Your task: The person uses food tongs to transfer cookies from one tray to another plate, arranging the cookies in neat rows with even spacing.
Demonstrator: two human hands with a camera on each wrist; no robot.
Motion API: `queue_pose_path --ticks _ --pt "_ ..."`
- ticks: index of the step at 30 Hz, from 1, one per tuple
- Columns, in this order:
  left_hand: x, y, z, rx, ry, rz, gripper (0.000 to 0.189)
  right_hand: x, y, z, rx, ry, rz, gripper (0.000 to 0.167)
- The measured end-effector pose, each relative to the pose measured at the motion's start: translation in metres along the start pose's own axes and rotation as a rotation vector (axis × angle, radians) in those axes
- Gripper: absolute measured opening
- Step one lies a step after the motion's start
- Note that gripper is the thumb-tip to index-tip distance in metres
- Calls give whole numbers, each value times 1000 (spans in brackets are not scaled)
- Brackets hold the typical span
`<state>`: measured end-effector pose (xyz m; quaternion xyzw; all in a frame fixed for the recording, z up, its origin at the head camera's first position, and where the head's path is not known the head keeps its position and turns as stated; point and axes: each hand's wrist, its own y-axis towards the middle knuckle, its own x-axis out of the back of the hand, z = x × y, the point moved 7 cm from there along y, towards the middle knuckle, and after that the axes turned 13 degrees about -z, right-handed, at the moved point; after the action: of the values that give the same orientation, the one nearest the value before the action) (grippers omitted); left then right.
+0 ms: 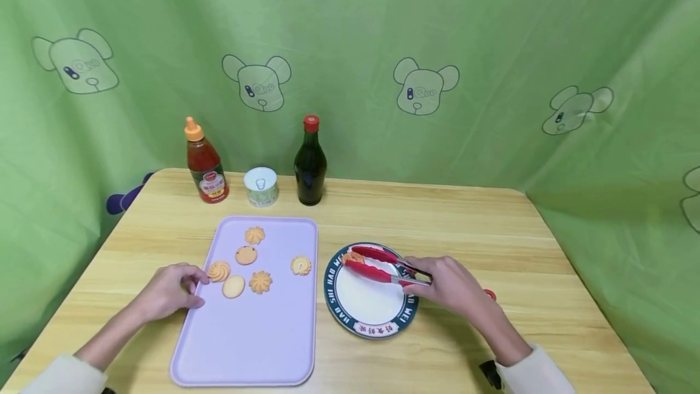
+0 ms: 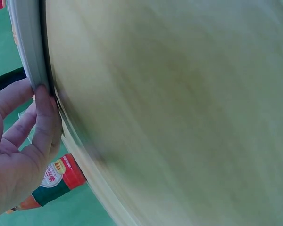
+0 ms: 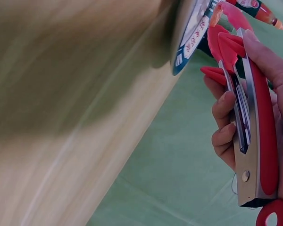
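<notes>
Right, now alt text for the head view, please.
The right hand holds red tongs, a cookie between their tips, over a plate; the left hand touches a lilac tray of six cookies. Behind the tray stand two bottles and a can.

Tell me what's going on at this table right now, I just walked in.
A person is handling cookies with tongs. Their right hand grips the red tongs, which have a cookie between their tips at the plate; whether it touches the plate is hard to tell. Their left hand touches the left edge of the purple tray, where six more cookies lie. Two bottles and a can stand behind the tray.
</notes>
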<state>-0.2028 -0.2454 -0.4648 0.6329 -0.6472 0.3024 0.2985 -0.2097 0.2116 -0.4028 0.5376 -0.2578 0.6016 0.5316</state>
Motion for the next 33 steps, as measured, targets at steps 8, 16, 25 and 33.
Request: queue_pose_path --ticks 8,16,25,33 --pt "1 0 1 -4 -4 2 31 -3 -6 -5 -19 13 33 56" --pt "0 0 2 -10 -5 2 31 -5 -6 -7 -53 19 64 60" --pt "1 0 1 -11 3 -1 31 5 2 1 -30 -4 44 66" --pt "0 1 2 -14 9 2 31 3 21 25 -12 -2 83 68"
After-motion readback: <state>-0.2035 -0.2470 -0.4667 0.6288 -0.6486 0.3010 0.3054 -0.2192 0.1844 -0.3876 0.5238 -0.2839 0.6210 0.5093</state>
